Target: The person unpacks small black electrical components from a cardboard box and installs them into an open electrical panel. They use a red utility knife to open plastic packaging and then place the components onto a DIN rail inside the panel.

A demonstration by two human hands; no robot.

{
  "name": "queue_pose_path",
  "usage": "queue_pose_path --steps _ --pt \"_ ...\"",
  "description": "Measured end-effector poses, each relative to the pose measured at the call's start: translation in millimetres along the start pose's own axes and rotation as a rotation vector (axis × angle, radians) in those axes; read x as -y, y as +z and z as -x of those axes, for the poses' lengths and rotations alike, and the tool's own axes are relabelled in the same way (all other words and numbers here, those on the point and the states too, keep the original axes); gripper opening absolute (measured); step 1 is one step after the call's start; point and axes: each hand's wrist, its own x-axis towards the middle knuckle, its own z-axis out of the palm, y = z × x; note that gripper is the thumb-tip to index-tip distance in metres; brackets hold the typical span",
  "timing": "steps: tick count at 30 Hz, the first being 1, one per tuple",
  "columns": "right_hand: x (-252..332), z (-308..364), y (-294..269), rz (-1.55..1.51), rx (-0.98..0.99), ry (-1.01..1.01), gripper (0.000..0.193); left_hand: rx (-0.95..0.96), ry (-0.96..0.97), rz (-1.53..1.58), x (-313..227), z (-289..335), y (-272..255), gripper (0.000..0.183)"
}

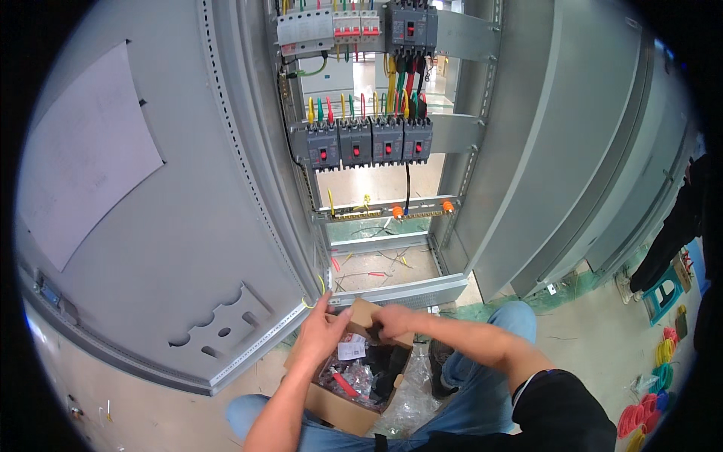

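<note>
An open cardboard box sits between my knees on the floor. Inside it lie clear plastic bags, a white label, a red-handled item and something black. My left hand is over the box's left far corner, fingers stretched out and thumb apart, with nothing visible in it. At the far side, my right hand has its fingers curled at the raised box flap and appears to grip it. Its fingertips are partly hidden.
Ahead stands an electrical cabinet with a row of breakers and a lower metal sill. Its open door is on the left. Clear plastic wrap lies beside the box. Far right are wire coils, a stool and another person.
</note>
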Motion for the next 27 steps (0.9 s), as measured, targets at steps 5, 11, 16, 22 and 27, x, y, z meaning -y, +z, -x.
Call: queue_pose_path --steps 5,11,16,22,27 --pt "91 39 -114 -0.346 -0.671 -0.189 0.044 0.022 -0.263 0.873 -47 10 14 0.086" --pt "148 55 -135 -0.287 -0.734 -0.381 0.039 0.007 -0.004 1.299 -68 2 9 0.072" --pt "135 49 -115 -0.401 -0.68 -0.349 0.041 -0.081 -0.038 0.999 -51 4 6 0.091" --pt "138 39 -100 -0.392 -0.707 -0.341 0.043 -0.073 -0.038 1.064 -46 -3 12 0.075" --pt "134 32 -117 -0.562 -0.364 -0.422 0.066 0.14 -0.225 1.319 -24 -17 -18 0.054"
